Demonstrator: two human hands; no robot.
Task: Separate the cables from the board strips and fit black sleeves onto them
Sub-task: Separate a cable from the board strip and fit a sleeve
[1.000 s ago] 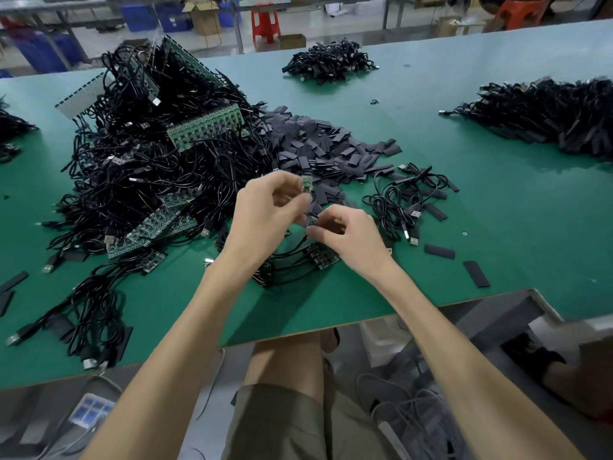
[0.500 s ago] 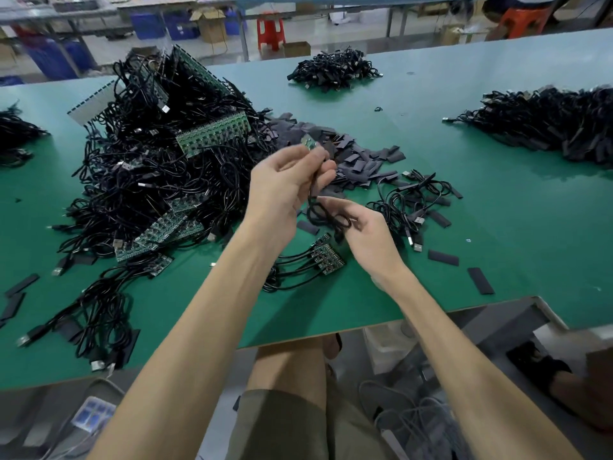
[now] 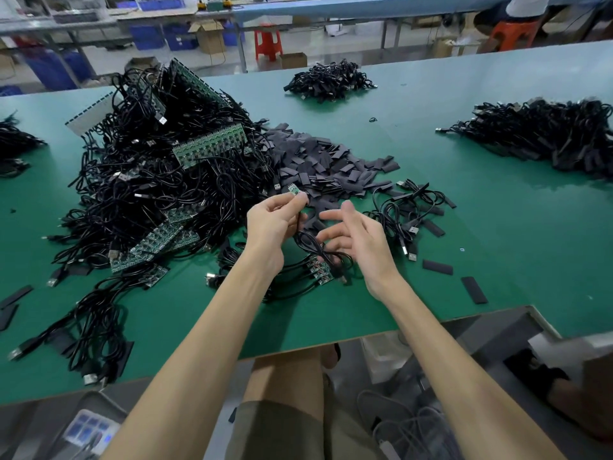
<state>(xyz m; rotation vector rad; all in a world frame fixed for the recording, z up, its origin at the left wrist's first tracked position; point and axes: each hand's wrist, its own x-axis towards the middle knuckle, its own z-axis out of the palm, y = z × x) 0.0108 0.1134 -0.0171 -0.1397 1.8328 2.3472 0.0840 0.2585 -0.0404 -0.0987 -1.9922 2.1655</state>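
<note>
My left hand (image 3: 270, 224) pinches a small green board piece (image 3: 294, 190) at its fingertips, and that piece's black cable (image 3: 310, 242) hangs down in loops between my hands. To the right of the cable, my right hand (image 3: 353, 237) is spread with relaxed fingers and holds nothing. Under my hands a short green board strip (image 3: 320, 270) with cables still attached lies on the table. Flat black sleeves (image 3: 328, 167) are heaped just beyond my hands. A big tangle of cables and board strips (image 3: 159, 180) fills the left.
The green table (image 3: 497, 247) ends in a near edge by my lap. Loose cables (image 3: 409, 214) and single sleeves (image 3: 438, 267) lie to the right. Further cable heaps sit at the far middle (image 3: 328, 82), far right (image 3: 544, 134) and left edge (image 3: 13, 147).
The left hand snapped one board piece off the strip and lifted it with its cable. The right hand let go of the strip and cable, rose and spread its fingers.
</note>
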